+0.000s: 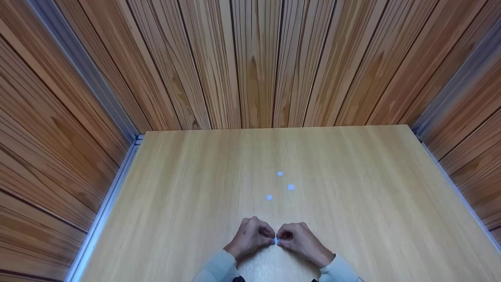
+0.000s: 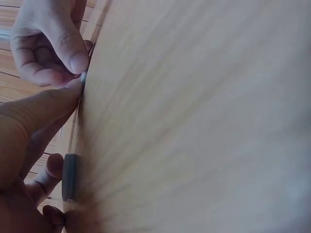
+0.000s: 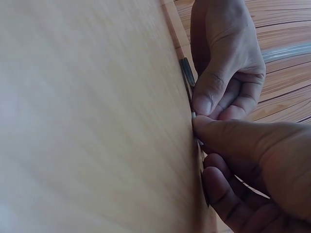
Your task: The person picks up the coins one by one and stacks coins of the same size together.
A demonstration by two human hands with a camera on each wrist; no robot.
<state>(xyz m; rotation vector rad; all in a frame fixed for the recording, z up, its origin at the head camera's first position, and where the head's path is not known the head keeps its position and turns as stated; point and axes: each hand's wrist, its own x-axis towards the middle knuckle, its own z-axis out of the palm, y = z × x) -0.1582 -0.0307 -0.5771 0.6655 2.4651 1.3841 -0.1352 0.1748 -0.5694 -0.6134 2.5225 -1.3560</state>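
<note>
Low in the middle of the head view, my left hand [image 1: 250, 237] and right hand [image 1: 303, 241] meet fingertip to fingertip. Between them they pinch a small white piece [image 1: 276, 241], close over the table and mostly covered by the fingers. Both wrist views show it as a thin pale edge [image 2: 83, 76] at the thumb tips, with the other fingers bent. A dark grey-green piece [image 2: 69, 177], seen edge-on at the table surface, lies beside my left hand's lower fingers; the same dark piece [image 3: 187, 72] shows under that hand in the right wrist view.
Three small, round white discs [image 1: 291, 187] lie apart on the light wooden table [image 1: 176, 188], beyond my hands. Wood-plank walls [image 1: 254, 66] close off the back and both sides, with metal rails [image 1: 103, 217] along the side edges and corners.
</note>
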